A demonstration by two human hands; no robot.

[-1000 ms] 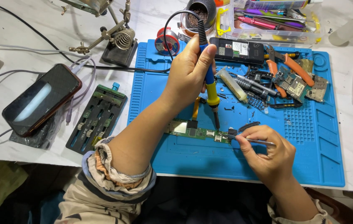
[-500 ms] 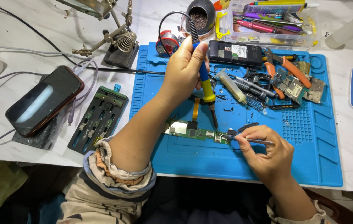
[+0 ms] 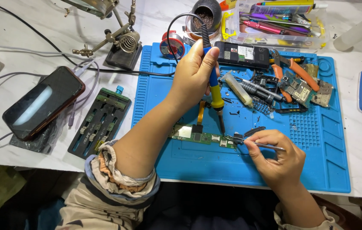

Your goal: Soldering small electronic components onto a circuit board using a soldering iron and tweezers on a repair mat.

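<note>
My left hand [image 3: 196, 72] grips a blue and yellow soldering iron [image 3: 215, 91], its tip pointing down just above the right end of a green circuit board [image 3: 200, 135]. The board lies on a blue work mat [image 3: 317, 140]. My right hand [image 3: 276, 155] pinches metal tweezers [image 3: 253, 143], whose points reach left to the board's right end, close under the iron's tip.
Orange-handled pliers [image 3: 296, 68], a dark phone body [image 3: 242, 54], a syringe [image 3: 238, 89] and board parts clutter the mat's far side. A soldering stand [image 3: 123, 47], a solder tin [image 3: 206, 17] and a clear tool box [image 3: 279, 21] stand behind. A black phone [image 3: 42, 102] and a board holder [image 3: 102, 121] lie to the left.
The iron's tip has come down slightly closer to the board's right end. My right hand with the tweezers has stayed put.
</note>
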